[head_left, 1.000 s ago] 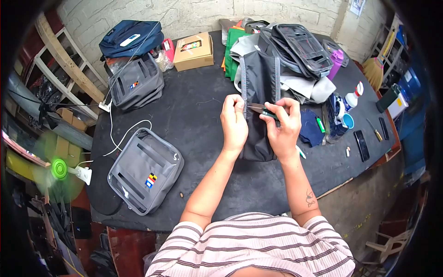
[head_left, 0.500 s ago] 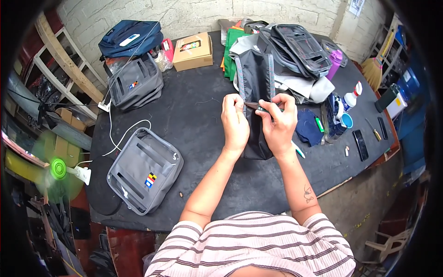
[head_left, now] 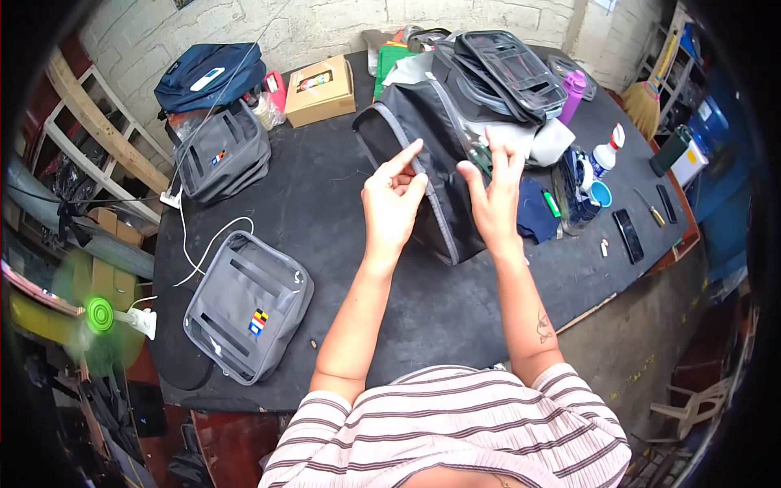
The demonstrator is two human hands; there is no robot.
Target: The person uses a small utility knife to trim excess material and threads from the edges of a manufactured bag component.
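Left hand [head_left: 389, 207] seems pinched on the grey trim [head_left: 437, 213] of a black fabric piece [head_left: 455, 191], likely steadying it above the table [head_left: 317, 187], short of its far edge. Right hand [head_left: 496, 203] has thumb and fingers apart beside a green-handled tool [head_left: 480, 156], perhaps kept handy; I cannot tell whether it is gripped.

L fingers [head_left: 403, 157] at grey-trimmed edge of blk fabric bag [head_left: 446, 150], index stretched out. R fingers [head_left: 515, 163] extended, small dk-green-handled tool [head_left: 479, 157] beside them, grip unclear. Navy cloth [head_left: 533, 214] w/ green marker [head_left: 552, 203] just R of R fingers. Grey zip case [head_left: 246, 297] on counter [head_left: 415, 325], nearer body & L of L fingers.
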